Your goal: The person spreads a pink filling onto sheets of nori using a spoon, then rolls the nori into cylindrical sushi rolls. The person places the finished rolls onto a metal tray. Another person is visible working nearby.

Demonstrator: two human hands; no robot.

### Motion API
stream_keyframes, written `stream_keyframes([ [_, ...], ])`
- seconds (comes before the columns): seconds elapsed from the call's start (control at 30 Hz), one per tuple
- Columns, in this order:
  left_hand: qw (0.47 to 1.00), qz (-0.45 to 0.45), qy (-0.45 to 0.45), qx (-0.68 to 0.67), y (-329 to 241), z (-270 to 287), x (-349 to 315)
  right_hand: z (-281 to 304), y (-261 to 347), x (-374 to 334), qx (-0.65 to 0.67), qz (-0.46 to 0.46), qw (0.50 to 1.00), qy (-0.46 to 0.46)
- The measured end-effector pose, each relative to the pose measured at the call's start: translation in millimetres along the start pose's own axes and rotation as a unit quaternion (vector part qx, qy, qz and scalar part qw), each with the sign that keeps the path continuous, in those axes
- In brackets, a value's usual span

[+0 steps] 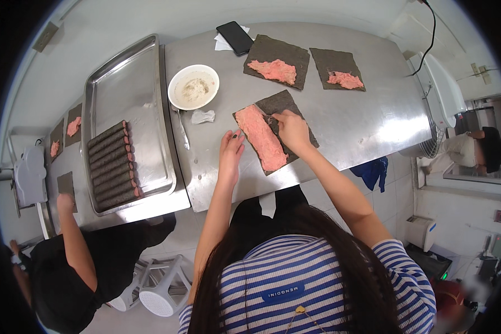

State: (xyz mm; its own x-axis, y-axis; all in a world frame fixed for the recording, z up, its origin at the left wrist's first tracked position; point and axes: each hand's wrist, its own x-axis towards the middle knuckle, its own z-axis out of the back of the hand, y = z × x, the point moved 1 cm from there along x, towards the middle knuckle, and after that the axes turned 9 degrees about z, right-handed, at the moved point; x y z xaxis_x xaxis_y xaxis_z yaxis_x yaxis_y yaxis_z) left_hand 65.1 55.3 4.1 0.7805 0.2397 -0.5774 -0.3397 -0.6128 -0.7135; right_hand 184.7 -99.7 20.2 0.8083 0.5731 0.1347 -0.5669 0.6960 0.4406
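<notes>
The dark sheet [281,104] in work lies on the steel table [367,131], toward its near edge and left of the middle. Set askew, with one corner pointing at the near edge, it bears a broad strip of pink paste [261,139] along its left side, while the far right part is bare.

The right hand [292,129] is over the sheet's right part, fingers bunched together at the edge of the paste; a small dark thing shows at the fingertips, and whether they are clamped on it I cannot tell. The left hand [231,151] is at the sheet's left edge, its fingers loosely apart and clamped on nothing visible; whether they touch the sheet is unclear.

Near the table's far edge lie two more dark sheets, a larger one [273,49] and a smaller one [334,60] to its right, each with a pink patch. Left of them, a black phone [234,38] rests on white paper [221,43].

By the table's left edge stands a white bowl [175,100] with pale contents. A spoon [182,132] lies along that edge, and a crumpled tissue [202,117] sits just beside the bowl.
</notes>
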Motion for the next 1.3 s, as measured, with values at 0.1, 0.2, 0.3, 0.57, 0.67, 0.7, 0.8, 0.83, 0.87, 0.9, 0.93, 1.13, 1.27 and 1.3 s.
stream_keyframes([
  [0.1, 1.000, 0.003, 0.005, -0.017, 1.1, 1.7, 3.7, -7.6, 14.0, -10.4, -0.070, 0.056, 0.996, -0.020],
  [0.2, 0.999, 0.007, 0.015, -0.033, 1.9, 0.7, 6.7, -17.2, 23.7, -17.9, -0.156, 0.112, 0.981, -0.027],
  [0.3, 0.999, 0.010, 0.026, -0.039, 1.0, 4.2, 9.6, -12.4, 36.6, -21.1, -0.123, 0.115, 0.986, -0.003],
  [0.57, 0.998, 0.009, 0.042, -0.044, 2.8, 6.8, 12.2, -3.9, 21.8, -21.2, -0.101, 0.075, 0.992, -0.023],
  [0.67, 0.998, 0.006, 0.040, -0.051, 4.8, 10.2, 11.8, 4.0, 30.4, -30.0, -0.039, 0.103, 0.992, 0.065],
  [0.7, 0.998, 0.005, 0.039, -0.048, 4.7, 11.3, 11.3, 9.6, 33.3, -25.3, -0.041, 0.088, 0.993, 0.060],
  [0.8, 0.998, 0.004, 0.042, -0.041, 3.9, 9.3, 10.8, 15.6, 25.9, -1.0, -0.049, 0.056, 0.997, 0.012],
  [0.83, 0.998, 0.005, 0.045, -0.042, 4.3, 7.4, 11.6, 9.3, 19.1, 4.1, -0.073, 0.073, 0.995, 0.010],
  [0.87, 0.998, 0.004, 0.046, -0.043, 4.6, 7.3, 12.0, 3.4, 17.7, 9.3, -0.097, 0.091, 0.991, 0.008],
  [0.9, 0.998, 0.005, 0.047, -0.045, 5.1, 7.0, 12.4, -0.7, 16.5, 11.4, -0.120, 0.108, 0.987, 0.006],
  [0.93, 0.998, 0.005, 0.048, -0.047, 5.7, 6.7, 12.8, -3.4, 16.6, 6.1, -0.135, 0.134, 0.982, -0.002],
  [1.13, 0.998, 0.004, 0.050, -0.035, 6.7, 16.7, 6.0, 36.5, 37.0, -17.3, -0.108, 0.152, 0.974, 0.126],
  [1.27, 0.998, 0.012, 0.063, -0.023, 8.3, 13.0, 0.7, 30.5, 22.0, 14.7, -0.134, 0.163, 0.976, 0.055],
  [1.3, 0.998, 0.018, 0.063, -0.022, 8.8, 13.3, -0.6, 23.7, 18.8, 16.4, -0.140, 0.182, 0.972, 0.037],
])
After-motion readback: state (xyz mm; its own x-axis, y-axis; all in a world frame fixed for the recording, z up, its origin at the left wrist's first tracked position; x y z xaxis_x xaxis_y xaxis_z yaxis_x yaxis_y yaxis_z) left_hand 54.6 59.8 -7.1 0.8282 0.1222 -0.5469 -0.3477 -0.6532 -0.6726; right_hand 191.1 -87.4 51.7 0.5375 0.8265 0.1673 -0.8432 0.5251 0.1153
